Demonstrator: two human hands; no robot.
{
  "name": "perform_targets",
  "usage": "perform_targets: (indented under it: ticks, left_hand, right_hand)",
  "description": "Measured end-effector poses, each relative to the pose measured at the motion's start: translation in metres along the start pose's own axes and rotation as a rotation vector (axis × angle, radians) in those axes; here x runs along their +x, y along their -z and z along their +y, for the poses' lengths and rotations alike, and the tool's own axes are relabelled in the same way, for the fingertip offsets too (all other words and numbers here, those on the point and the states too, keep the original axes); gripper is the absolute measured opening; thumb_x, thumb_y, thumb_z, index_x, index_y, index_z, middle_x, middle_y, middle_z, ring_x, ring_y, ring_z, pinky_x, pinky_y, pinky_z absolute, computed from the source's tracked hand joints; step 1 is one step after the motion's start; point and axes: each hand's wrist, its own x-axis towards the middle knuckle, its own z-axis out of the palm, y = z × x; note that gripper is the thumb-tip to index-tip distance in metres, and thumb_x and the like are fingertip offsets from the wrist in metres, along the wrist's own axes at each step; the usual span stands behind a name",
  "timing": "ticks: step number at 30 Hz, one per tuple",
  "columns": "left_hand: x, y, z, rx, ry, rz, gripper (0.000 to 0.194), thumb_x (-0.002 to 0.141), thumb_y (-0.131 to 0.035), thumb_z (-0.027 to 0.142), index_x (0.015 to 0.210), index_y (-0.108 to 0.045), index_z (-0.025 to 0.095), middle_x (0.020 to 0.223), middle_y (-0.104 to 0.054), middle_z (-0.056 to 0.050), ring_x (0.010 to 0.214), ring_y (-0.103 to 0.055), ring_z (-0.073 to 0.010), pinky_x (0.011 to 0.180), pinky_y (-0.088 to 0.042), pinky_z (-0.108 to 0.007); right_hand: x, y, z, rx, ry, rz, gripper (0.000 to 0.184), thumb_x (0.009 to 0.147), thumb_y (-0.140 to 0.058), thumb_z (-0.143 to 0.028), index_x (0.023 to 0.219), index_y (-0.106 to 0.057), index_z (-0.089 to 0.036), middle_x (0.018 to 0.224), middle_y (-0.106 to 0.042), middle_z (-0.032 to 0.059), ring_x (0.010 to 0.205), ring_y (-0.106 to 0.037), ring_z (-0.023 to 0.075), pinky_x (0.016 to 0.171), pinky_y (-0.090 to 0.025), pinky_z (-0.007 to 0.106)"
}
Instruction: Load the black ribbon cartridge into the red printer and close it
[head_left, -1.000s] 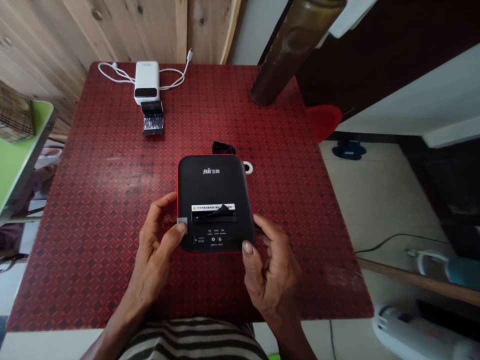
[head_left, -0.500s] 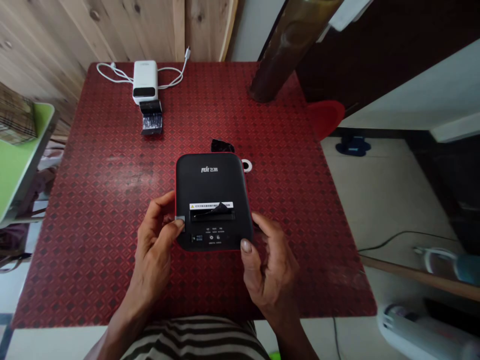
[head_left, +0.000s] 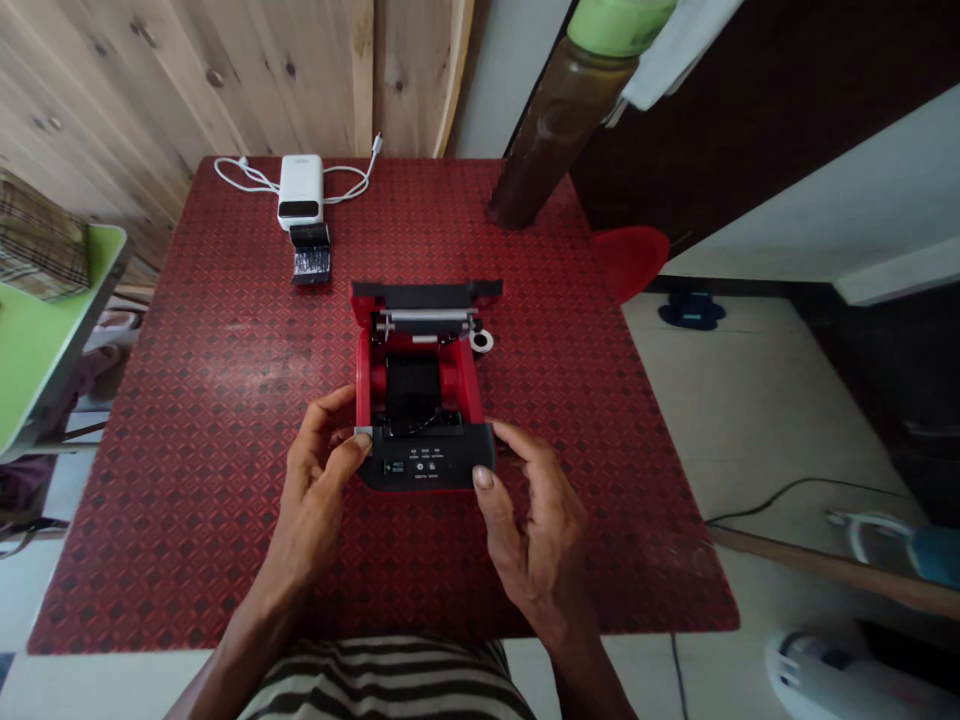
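Note:
A small black-and-red receipt printer (head_left: pixel 431 472) sits on the red patterned table with its lid (head_left: pixel 427 297) raised at the back. In its red bay lies a black roll (head_left: pixel 414 388). My left hand (head_left: pixel 319 485) grips the left front side, thumb on the grey latch (head_left: pixel 364 436). At the right front corner, my right hand (head_left: pixel 532 520) holds the printer between thumb and fingers. Just beyond its right rear side is a small white ring (head_left: pixel 481 342) with a dark centre.
At the back left lie a white power bank (head_left: pixel 301 190) with a white cable and a curled black strip (head_left: pixel 310 262). A tall brown bottle with a green lid (head_left: pixel 551 130) stands at the back right. A red stool (head_left: pixel 634 260) is beyond the right edge.
The printer's lid has swung up and back, exposing the red bay and the black roll. Both hands keep their hold on the printer. My view has tilted slightly upward.

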Motion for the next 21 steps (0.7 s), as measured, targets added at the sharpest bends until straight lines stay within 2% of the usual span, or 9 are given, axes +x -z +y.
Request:
perform_targets:
  ticks: [3,6,9,12,14,17,21]
  left_hand:
    - [-0.002,0.003,0.003,0.042,-0.008,-0.024,0.046,0.103,-0.077,0.046,0.145,-0.073,0.026,0.141,-0.08,-0.009,0.12,-0.077,-0.0282,0.099,-0.06,-0.04]
    - [-0.001,0.007,0.003,0.073,-0.052,-0.052,0.048,0.105,-0.076,0.05,0.146,-0.073,0.026,0.143,-0.08,-0.01,0.125,-0.076,-0.0308,0.101,-0.061,-0.042]
    - [0.003,0.011,-0.003,0.09,-0.124,-0.062,0.047,0.109,-0.07,0.054,0.146,-0.074,0.025,0.146,-0.078,-0.01,0.134,-0.072,-0.0326,0.112,-0.056,-0.045]
    - [0.008,0.013,-0.014,0.072,-0.16,-0.03,0.047,0.113,-0.063,0.057,0.142,-0.076,0.022,0.146,-0.078,-0.012,0.137,-0.071,-0.0334,0.117,-0.053,-0.047]
    - [0.01,0.014,-0.019,0.036,-0.151,-0.022,0.048,0.114,-0.06,0.058,0.141,-0.076,0.021,0.145,-0.078,-0.012,0.135,-0.072,-0.0337,0.116,-0.055,-0.048]
    - [0.01,0.015,-0.022,0.037,-0.133,-0.012,0.048,0.114,-0.06,0.058,0.138,-0.077,0.021,0.144,-0.079,-0.013,0.135,-0.072,-0.0338,0.119,-0.053,-0.05]
    - [0.01,0.016,-0.019,0.075,-0.103,0.003,0.048,0.113,-0.061,0.059,0.136,-0.079,0.021,0.141,-0.08,-0.012,0.133,-0.073,-0.0336,0.119,-0.054,-0.05]
  right_hand:
    - [0.019,0.012,-0.005,0.006,0.031,0.019,0.035,0.113,-0.066,-0.027,0.147,-0.069,-0.025,0.136,-0.083,0.012,0.122,-0.082,0.0274,0.103,-0.07,0.045]
    - [0.051,0.015,-0.012,-0.019,0.206,-0.058,0.034,0.113,-0.063,-0.012,0.141,-0.074,-0.027,0.132,-0.085,0.0086,0.121,-0.081,0.025,0.107,-0.068,0.046]
    - [0.085,0.001,-0.02,-0.148,0.333,-0.281,0.034,0.112,-0.06,-0.004,0.134,-0.078,-0.023,0.132,-0.085,0.0106,0.122,-0.08,0.0264,0.107,-0.066,0.046]
    - [0.112,-0.022,-0.03,-0.362,0.34,-0.539,0.025,0.11,-0.062,-0.004,0.12,-0.08,-0.017,0.124,-0.086,0.0132,0.116,-0.079,0.0293,0.104,-0.063,0.046]
    - [0.123,-0.036,-0.036,-0.466,0.337,-0.655,0.022,0.11,-0.062,-0.005,0.116,-0.08,-0.015,0.12,-0.086,0.0142,0.116,-0.078,0.0308,0.104,-0.061,0.047]
    - [0.133,-0.046,-0.044,-0.522,0.338,-0.717,0.027,0.109,-0.058,-0.001,0.121,-0.079,-0.013,0.125,-0.085,0.0162,0.122,-0.078,0.0325,0.104,-0.059,0.048]
    - [0.138,-0.047,-0.047,-0.542,0.361,-0.741,0.033,0.106,-0.055,0.004,0.12,-0.08,-0.012,0.118,-0.086,0.0165,0.107,-0.081,0.0304,0.091,-0.059,0.043]
